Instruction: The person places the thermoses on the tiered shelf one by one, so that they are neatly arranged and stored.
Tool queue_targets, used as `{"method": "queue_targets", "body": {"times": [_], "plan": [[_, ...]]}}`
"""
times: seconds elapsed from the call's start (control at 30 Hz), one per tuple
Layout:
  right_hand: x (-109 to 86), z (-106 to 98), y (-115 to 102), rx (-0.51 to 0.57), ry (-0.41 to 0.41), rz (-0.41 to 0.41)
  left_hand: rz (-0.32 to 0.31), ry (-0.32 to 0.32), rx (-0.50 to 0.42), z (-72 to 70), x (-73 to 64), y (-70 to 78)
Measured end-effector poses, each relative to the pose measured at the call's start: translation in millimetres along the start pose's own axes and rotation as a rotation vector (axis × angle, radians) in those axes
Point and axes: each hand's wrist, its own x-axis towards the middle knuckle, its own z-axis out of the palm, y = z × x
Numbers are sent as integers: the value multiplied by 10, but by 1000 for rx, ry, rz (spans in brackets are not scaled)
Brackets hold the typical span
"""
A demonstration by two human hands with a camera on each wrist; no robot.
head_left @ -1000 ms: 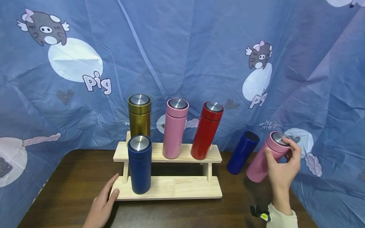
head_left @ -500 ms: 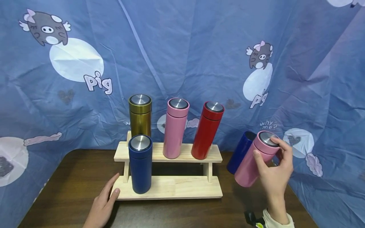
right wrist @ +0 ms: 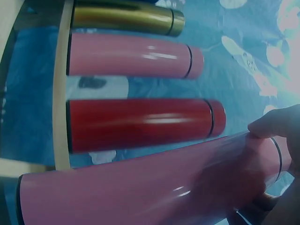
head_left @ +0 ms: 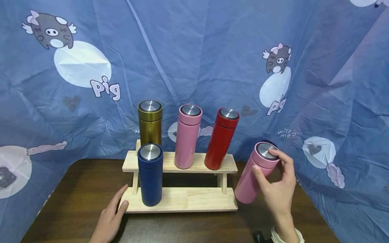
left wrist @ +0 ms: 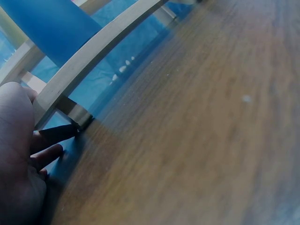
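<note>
My right hand (head_left: 278,187) grips a pink thermos flask (head_left: 250,180) near its steel-topped lid; the flask tilts, its base close to the right end of a two-tier wooden stand (head_left: 194,199). In the right wrist view, thumb and fingers lie on either side of the pink flask (right wrist: 140,187). My left hand (head_left: 109,216) holds the left end of the stand's lower shelf, thumb at the front corner and fingers at the back. A navy flask (head_left: 151,182) stands on that lower shelf. The upper shelf carries a gold flask (head_left: 150,126), another pink flask (head_left: 187,141) and a red flask (head_left: 221,141).
Behind the held flask, the top of a blue flask (head_left: 269,143) peeks out, the rest hidden. A dark wooden table (head_left: 182,229) lies under everything. Blue printed cloth (head_left: 194,50) hangs behind and at the sides.
My right hand has carried the pink flask leftward, closer to the stand, and the flask now covers most of the blue flask. The left hand stays at the stand's end.
</note>
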Motion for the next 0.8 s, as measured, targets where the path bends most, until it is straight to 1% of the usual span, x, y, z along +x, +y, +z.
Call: {"method": "queue_targets", "body": {"times": [0.2,0.33,0.6,0.8], "plan": [[-96,100,-81,24,-56,-8,35,29,-2,14,-5,-15],[-147,163,-125,45,-108,-16,45,39,1,20,-7,-27],[-240,276,-209,80,-197,-37,23,11,-5,19,1,-21],[-300,395,-276,137,-253,-37,23,33,30,27,-4,-20]]}}
